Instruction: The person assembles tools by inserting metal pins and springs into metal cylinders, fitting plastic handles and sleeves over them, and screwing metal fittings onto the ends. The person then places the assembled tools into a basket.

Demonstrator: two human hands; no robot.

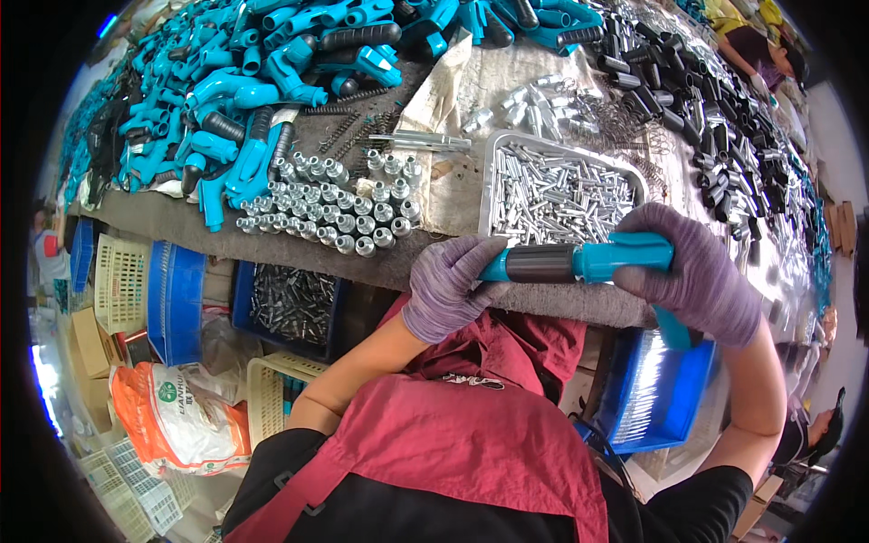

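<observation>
Apron: red apron [471, 434] over dark sleeves, nearest the camera at the lower edge.
Bag: orange-and-white plastic bag [181, 412] with a round green emblem, low on the left floor beside a cream basket [267, 389].
Bins: two blue bins under the bench edge; left blue bin [290, 303] holds grey metal parts, right blue bin [656, 389] holds bright metal pins.
Left hand [445, 285]: purple knit glove, grip closed round the tip of the teal tool.
Right hand [701, 271]: purple knit glove, grip closed over the handle end of the same tool.
Held item: one teal tool [579, 262] with a black middle sleeve, just above the near bench [163, 222] edge; long axis lies left to right, nozzle end pointing left, trigger handle hanging down at right.
Tray: one white tray [493, 181] of small silver pins, just beyond the hands.
Fittings: cluster of silver fittings [339, 204] standing in rows, left of the tray; too many to count.
Far bench: heap of teal tool bodies [272, 72] at upper left, black sleeves [706, 118] at upper right.
</observation>
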